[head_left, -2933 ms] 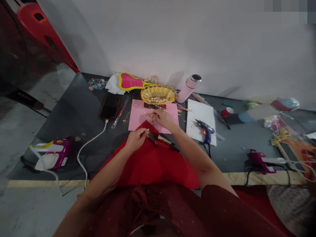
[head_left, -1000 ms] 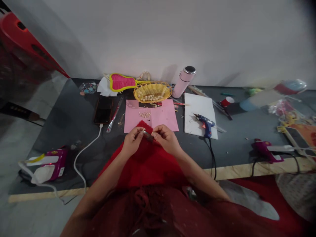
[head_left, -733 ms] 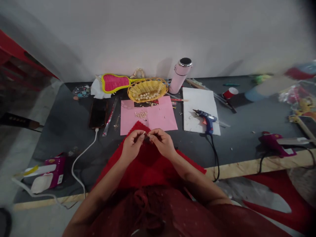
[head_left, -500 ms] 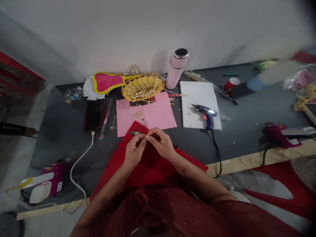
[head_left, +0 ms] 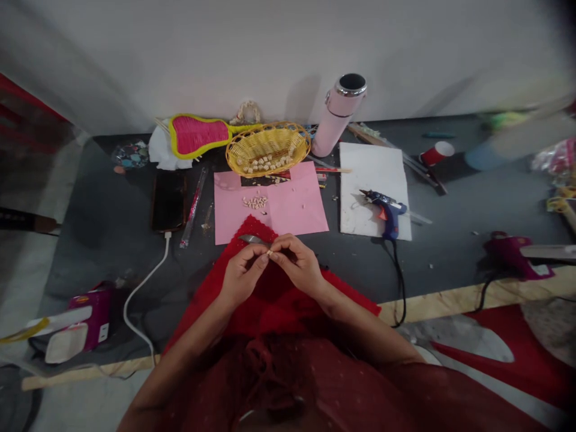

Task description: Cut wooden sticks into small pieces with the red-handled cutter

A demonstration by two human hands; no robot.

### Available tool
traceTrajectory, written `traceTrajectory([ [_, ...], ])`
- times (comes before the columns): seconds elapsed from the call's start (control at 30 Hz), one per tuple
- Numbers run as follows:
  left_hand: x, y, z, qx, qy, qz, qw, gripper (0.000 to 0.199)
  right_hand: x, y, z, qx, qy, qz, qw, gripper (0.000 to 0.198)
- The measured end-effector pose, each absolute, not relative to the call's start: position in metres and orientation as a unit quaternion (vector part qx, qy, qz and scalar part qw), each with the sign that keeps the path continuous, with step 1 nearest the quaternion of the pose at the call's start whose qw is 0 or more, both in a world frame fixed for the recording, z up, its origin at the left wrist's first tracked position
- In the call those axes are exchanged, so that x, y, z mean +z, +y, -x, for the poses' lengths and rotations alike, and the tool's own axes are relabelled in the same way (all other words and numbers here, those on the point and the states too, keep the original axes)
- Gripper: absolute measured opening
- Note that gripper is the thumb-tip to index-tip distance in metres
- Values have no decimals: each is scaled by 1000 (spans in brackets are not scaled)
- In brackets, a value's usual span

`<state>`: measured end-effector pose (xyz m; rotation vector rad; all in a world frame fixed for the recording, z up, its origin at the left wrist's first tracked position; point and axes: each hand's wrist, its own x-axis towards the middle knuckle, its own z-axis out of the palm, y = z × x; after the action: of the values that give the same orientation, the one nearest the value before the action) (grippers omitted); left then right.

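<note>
My left hand (head_left: 243, 275) and my right hand (head_left: 297, 264) meet over a red cloth (head_left: 270, 315), fingertips pinched together on one small pale beige piece (head_left: 269, 253). It resembles a bead or a seed; its exact kind is too small to tell. A grey curved blade (head_left: 252, 239) lies on the cloth just beyond my fingers, its other end hidden by my hands. Farther off, a loose heap of small pale pieces (head_left: 255, 202) rests on pink paper (head_left: 297, 210). More, larger-looking pale pieces sit in a yellow woven basket (head_left: 270, 144) behind the paper.
At right, a blue glue gun (head_left: 384, 210) lies on a white board (head_left: 373, 162). A pink flask (head_left: 337, 117) stands by the wall. To the left are a phone (head_left: 169, 201) on a white cable and a pink-and-yellow wound frame (head_left: 200, 137). A red cup (head_left: 436, 153) lies tipped.
The camera view has shifted slightly, so the tabletop things appear displaced. Both hands stay together over the cloth, still pinching the small piece, which now shows a little more between the fingertips.
</note>
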<state>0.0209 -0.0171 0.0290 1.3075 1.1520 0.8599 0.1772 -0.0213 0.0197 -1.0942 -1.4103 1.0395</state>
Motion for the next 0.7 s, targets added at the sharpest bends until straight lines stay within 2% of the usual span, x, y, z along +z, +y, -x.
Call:
traceTrajectory([
  [0.37, 33, -13, -15, 350, 471, -641, 495, 16, 18, -20, -179, 426, -603, 445, 507, 7],
  [0.7, 40, -9, -8, 326, 457, -724, 401, 17, 24, -22, -180, 383, -647, 469, 463, 7],
])
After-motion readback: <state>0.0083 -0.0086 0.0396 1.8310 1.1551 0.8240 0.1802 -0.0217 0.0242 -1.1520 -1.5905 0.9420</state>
